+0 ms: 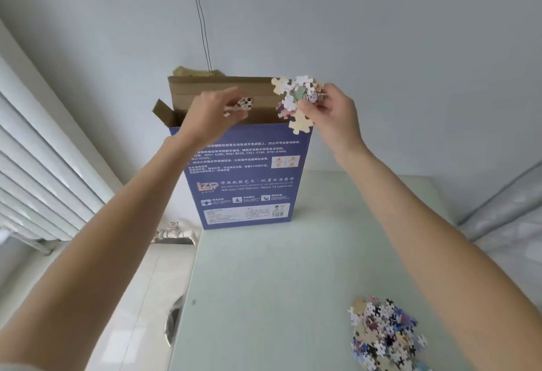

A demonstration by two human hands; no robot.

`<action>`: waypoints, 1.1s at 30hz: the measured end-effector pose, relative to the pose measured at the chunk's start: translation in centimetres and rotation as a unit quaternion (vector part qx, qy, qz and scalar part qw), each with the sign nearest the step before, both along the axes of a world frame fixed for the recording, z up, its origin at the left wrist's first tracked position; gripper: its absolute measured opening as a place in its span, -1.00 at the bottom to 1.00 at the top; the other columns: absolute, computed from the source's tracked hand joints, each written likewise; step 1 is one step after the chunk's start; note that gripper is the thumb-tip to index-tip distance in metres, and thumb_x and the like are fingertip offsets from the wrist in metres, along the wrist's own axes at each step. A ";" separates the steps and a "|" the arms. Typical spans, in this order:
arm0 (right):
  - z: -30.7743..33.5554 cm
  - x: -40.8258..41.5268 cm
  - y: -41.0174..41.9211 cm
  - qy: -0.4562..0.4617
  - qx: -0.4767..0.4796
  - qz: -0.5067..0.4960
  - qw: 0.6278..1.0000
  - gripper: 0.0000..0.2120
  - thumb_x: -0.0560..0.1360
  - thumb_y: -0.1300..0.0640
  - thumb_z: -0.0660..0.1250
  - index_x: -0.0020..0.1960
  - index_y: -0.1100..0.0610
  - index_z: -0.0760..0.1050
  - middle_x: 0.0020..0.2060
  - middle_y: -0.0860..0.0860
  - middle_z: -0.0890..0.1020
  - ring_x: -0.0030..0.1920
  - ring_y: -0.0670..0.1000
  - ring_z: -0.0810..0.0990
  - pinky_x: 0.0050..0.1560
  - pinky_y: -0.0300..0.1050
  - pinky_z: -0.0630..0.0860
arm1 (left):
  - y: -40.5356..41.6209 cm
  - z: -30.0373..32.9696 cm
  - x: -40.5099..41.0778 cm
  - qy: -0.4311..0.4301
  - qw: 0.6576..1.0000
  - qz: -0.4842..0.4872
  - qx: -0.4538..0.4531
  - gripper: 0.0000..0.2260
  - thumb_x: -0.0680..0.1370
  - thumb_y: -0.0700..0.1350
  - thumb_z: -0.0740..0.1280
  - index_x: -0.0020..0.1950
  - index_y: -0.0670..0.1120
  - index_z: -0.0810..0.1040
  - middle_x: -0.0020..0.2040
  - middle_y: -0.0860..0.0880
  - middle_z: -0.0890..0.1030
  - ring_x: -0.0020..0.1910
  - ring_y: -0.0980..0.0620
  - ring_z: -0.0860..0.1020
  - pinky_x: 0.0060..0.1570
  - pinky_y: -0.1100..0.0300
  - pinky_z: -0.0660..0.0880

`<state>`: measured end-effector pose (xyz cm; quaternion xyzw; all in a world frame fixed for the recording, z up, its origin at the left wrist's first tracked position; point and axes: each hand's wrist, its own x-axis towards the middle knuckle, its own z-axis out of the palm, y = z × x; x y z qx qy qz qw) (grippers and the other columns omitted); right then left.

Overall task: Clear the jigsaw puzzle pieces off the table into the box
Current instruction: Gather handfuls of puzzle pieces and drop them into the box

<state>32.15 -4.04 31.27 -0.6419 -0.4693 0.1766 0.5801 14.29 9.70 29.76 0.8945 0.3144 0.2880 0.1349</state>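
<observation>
loose heap of multicoloured cardboard jigsaw pieces sits near edge of pale green glass table, right side. further back, tall blue printed cardboard box stands upright, brown flaps open. above its mouth, left hand pinches a few small pieces; right hand grips a pale interlocked clump.

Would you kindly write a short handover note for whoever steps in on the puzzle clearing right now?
Left hand: pinches a few pieces at the open top of the box.
Right hand: grips a clump of joined pieces at the same opening.
Box stands upright on the table, flaps open.
Left: drop both handfuls in, then clear the loose pile at the table's near right.
</observation>
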 end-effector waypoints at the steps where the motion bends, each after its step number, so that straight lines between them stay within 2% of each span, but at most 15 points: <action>1: 0.2 0.0 1.3 -0.023 -0.001 0.002 1.000 -0.87 0.45 0.22 0.38 -0.04 0.15 0.46 -0.04 0.06 0.65 -0.03 0.02 0.65 0.03 -0.01 0.58 | 0.4 -0.4 0.0 0.014 1.000 -0.002 0.000 -0.74 0.51 -0.08 0.37 0.19 -0.03 0.56 0.03 -0.07 0.66 -0.01 -0.06 0.61 0.00 0.07 0.51; 4: 0.3 0.3 4.6 -0.092 -0.033 0.010 0.995 -0.87 0.44 0.14 0.38 -0.07 0.10 0.44 -0.08 0.02 0.66 -0.05 0.05 0.64 0.01 0.08 0.56 | 1.5 -1.1 -0.2 0.006 1.000 0.001 -0.023 -0.79 0.50 -0.06 0.37 0.12 0.00 0.60 -0.04 -0.04 0.67 -0.06 0.04 0.62 0.02 0.12 0.53; 6: 0.3 0.2 5.9 -0.150 -0.058 0.015 0.987 -0.86 0.41 0.02 0.36 -0.10 0.01 0.43 -0.12 -0.05 0.66 -0.06 0.06 0.62 -0.01 0.14 0.54 | 2.0 -1.3 -0.3 0.019 0.999 0.001 -0.032 -0.81 0.50 -0.02 0.37 0.09 0.01 0.61 -0.06 0.01 0.67 -0.08 0.05 0.62 0.01 0.07 0.54; 8: 0.2 0.0 6.8 -0.206 -0.086 0.035 0.974 -0.83 0.43 -0.01 0.33 -0.04 0.04 0.46 -0.10 -0.05 0.65 -0.05 0.05 0.60 -0.05 0.01 0.52 | 2.2 -1.5 -0.5 0.036 0.999 0.002 -0.028 -0.79 0.51 0.02 0.35 0.11 0.02 0.60 -0.04 0.02 0.67 -0.07 0.03 0.60 -0.01 0.03 0.54; 10: 0.1 0.1 7.4 -0.280 -0.121 0.059 0.950 -0.77 0.50 0.04 0.32 0.09 0.12 0.46 -0.05 -0.03 0.63 -0.04 0.02 0.56 -0.23 -0.19 0.40 | 2.3 -1.6 -0.7 0.035 0.999 0.001 -0.019 -0.78 0.51 0.04 0.34 0.12 0.05 0.60 -0.01 0.04 0.66 -0.06 0.01 0.60 -0.03 0.02 0.54; 11: 0.0 0.1 7.7 -0.311 -0.135 0.072 0.938 -0.76 0.51 0.05 0.31 0.13 0.12 0.45 -0.02 -0.02 0.61 -0.03 0.02 0.54 -0.25 -0.19 0.36 | 2.4 -1.6 -0.9 0.029 0.999 0.002 -0.019 -0.79 0.50 0.04 0.35 0.11 0.06 0.61 -0.04 0.04 0.67 -0.08 0.02 0.60 -0.05 0.02 0.55; 14: -0.2 0.4 8.4 -0.348 -0.166 0.112 0.916 -0.74 0.50 0.06 0.31 0.18 0.07 0.46 0.01 0.02 0.62 0.00 0.08 0.55 -0.06 -0.02 0.47 | 2.4 -1.7 -1.2 -0.005 1.000 0.016 -0.021 -0.88 0.48 -0.02 0.38 -0.01 0.04 0.63 -0.19 0.05 0.66 -0.20 0.06 0.59 -0.14 0.03 0.56; 15: -0.1 0.5 8.5 -0.359 -0.177 0.116 0.909 -0.75 0.51 0.06 0.30 0.17 0.06 0.47 -0.02 0.03 0.62 -0.01 0.10 0.54 -0.06 0.00 0.47 | 2.4 -1.7 -1.3 -0.018 0.999 0.022 -0.021 -0.90 0.47 -0.04 0.40 -0.03 0.04 0.63 -0.21 0.06 0.65 -0.22 0.08 0.59 -0.15 0.04 0.56; 20: 0.1 0.6 8.3 -0.431 -0.190 0.111 0.875 -0.75 0.50 0.05 0.31 0.17 0.00 0.53 0.02 0.04 0.62 0.02 0.10 0.53 -0.13 -0.10 0.37 | 2.0 -1.6 -1.4 -0.051 0.998 0.041 -0.024 -0.89 0.44 -0.06 0.44 -0.06 0.00 0.59 -0.24 0.10 0.61 -0.27 0.14 0.58 -0.18 0.11 0.56; 23: 0.0 0.5 8.1 -0.446 -0.184 0.098 0.870 -0.77 0.48 0.07 0.35 0.13 -0.02 0.55 -0.02 -0.01 0.61 0.00 0.04 0.53 -0.11 -0.13 0.37 | 1.7 -1.4 -1.5 -0.041 0.997 0.061 -0.002 -0.91 0.43 -0.03 0.45 -0.10 0.01 0.63 -0.30 0.12 0.58 -0.27 0.10 0.58 -0.19 0.11 0.54; 26: 0.3 0.3 7.5 -0.420 -0.175 0.089 0.886 -0.80 0.46 0.12 0.38 0.08 -0.01 0.56 -0.08 -0.07 0.62 -0.10 -0.03 0.55 -0.13 -0.14 0.41 | 1.6 -1.0 -1.6 -0.034 0.997 0.068 0.008 -0.87 0.41 -0.06 0.47 -0.07 0.00 0.65 -0.32 0.14 0.55 -0.27 0.09 0.59 -0.20 0.16 0.51; 28: 0.4 0.3 7.4 -0.406 -0.176 0.074 0.894 -0.86 0.46 0.14 0.37 0.01 0.01 0.57 -0.14 -0.10 0.62 -0.13 -0.06 0.55 -0.18 -0.18 0.42 | 1.8 -0.8 -1.7 -0.043 0.997 0.071 -0.004 -0.83 0.38 -0.10 0.50 -0.06 -0.03 0.62 -0.30 0.13 0.55 -0.30 0.11 0.56 -0.21 0.25 0.45; 30: 0.3 0.3 7.2 -0.403 -0.183 0.065 0.895 -0.91 0.47 0.16 0.36 -0.06 0.02 0.60 -0.19 -0.10 0.60 -0.14 -0.07 0.54 -0.30 -0.24 0.32 | 1.9 -0.7 -1.8 -0.048 0.996 0.075 -0.012 -0.80 0.36 -0.15 0.51 -0.09 -0.05 0.57 -0.30 0.11 0.57 -0.33 0.12 0.53 -0.25 0.44 0.36; 31: 0.2 0.3 7.3 -0.408 -0.183 0.068 0.892 -0.91 0.48 0.17 0.35 -0.07 0.02 0.61 -0.17 -0.09 0.61 -0.11 -0.06 0.55 -0.32 -0.24 0.27 | 2.0 -0.7 -1.8 -0.043 0.996 0.076 -0.020 -0.80 0.35 -0.17 0.51 -0.11 -0.06 0.55 -0.29 0.09 0.59 -0.34 0.13 0.52 -0.27 0.54 0.31; 33: 0.0 0.2 7.1 -0.417 -0.183 0.078 0.887 -0.88 0.50 0.15 0.32 -0.04 0.02 0.63 -0.10 -0.07 0.63 -0.04 -0.03 0.56 -0.30 -0.27 0.23 | 2.0 -0.6 -1.8 -0.027 0.996 0.074 -0.043 -0.83 0.36 -0.19 0.50 -0.14 -0.05 0.55 -0.24 0.05 0.65 -0.31 0.14 0.54 -0.22 0.57 0.33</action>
